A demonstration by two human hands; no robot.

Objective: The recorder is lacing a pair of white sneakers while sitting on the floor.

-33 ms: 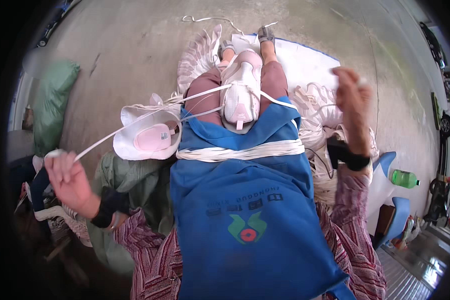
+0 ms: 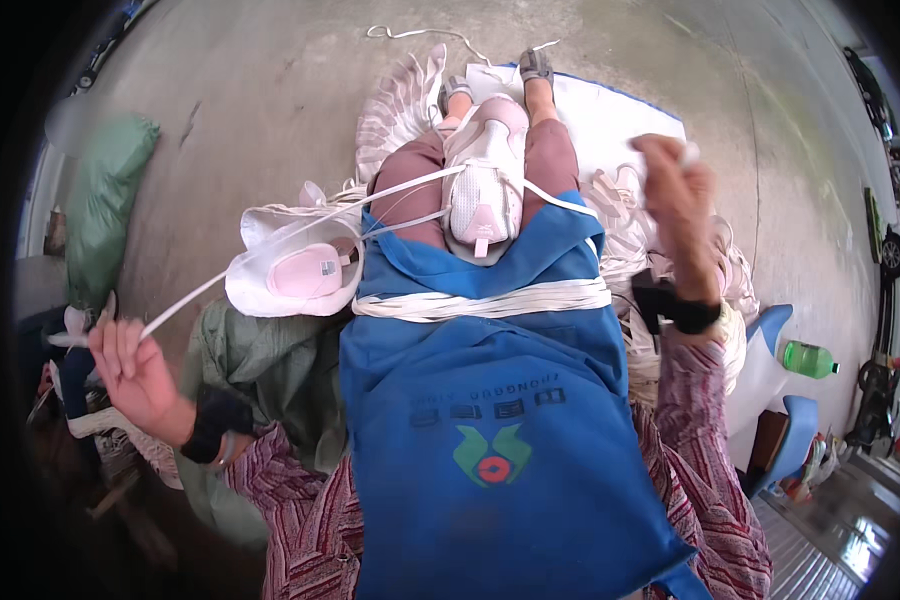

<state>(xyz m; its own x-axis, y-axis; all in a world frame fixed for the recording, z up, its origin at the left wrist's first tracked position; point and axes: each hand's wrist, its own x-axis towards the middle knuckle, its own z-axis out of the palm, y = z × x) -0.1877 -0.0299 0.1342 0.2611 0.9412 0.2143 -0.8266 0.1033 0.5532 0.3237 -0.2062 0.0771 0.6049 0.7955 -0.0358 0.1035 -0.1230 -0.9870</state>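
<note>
Left hand (image 2: 135, 375) and right hand (image 2: 675, 195), both closed on a white strap (image 2: 270, 245) stretched taut across a pale shoe (image 2: 482, 195) on the lap.

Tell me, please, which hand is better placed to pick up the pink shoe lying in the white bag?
Probably the left. The left hand, holding a white strap, is on the same side as the pink shoe in the white bag. The right hand is raised across the blue apron, farther away.
</note>
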